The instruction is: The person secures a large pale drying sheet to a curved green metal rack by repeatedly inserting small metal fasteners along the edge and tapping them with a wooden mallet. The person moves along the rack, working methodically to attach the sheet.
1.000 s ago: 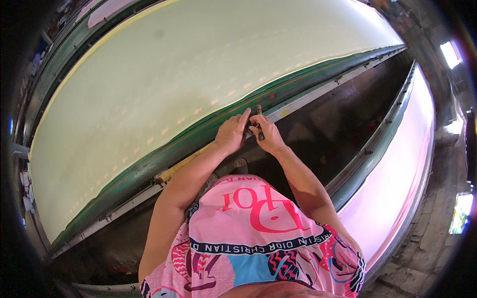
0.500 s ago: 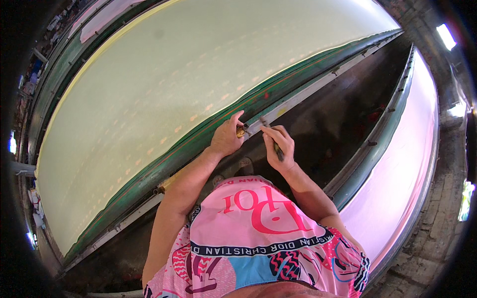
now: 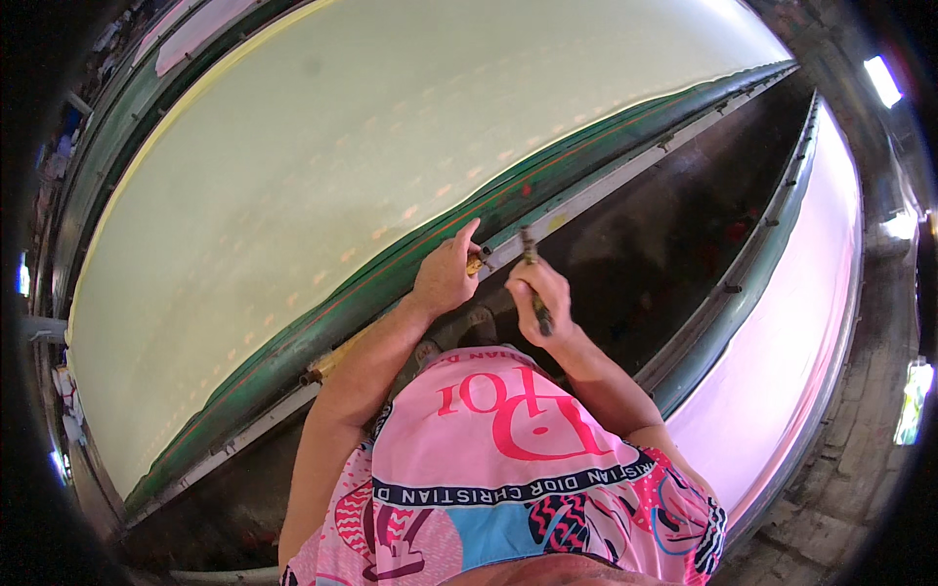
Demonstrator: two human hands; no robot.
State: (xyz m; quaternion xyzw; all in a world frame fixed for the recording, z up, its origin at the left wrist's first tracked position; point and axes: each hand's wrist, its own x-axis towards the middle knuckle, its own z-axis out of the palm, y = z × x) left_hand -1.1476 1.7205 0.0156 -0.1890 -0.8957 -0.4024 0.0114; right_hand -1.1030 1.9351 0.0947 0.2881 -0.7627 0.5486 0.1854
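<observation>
Tool (image 3: pixel 529 239) in right hand (image 3: pixel 543 293), left hand (image 3: pixel 445 281) at rail (image 3: pixel 596 198)

We see the right hand closed round a dark, stick-like tool, both ends poking out, slightly tilted. Upper end overlaps the rail in our view; can't tell if it touches. Left hand: index finger straight out, other fingers bent by a yellow-brown piece (image 3: pixel 475 264) at the rail; we can't tell whether it grips or only rests. Hands near each other, apart. Rail runs along the near side of a green-edged bench (image 3: pixel 508 200) covered in pale green cloth (image 3: pixel 342 137). Yellowish rod (image 3: pixel 337 359) by the left forearm. On our right, pink cloth (image 3: pixel 782 313) on a second bench (image 3: pixel 718 332).
</observation>
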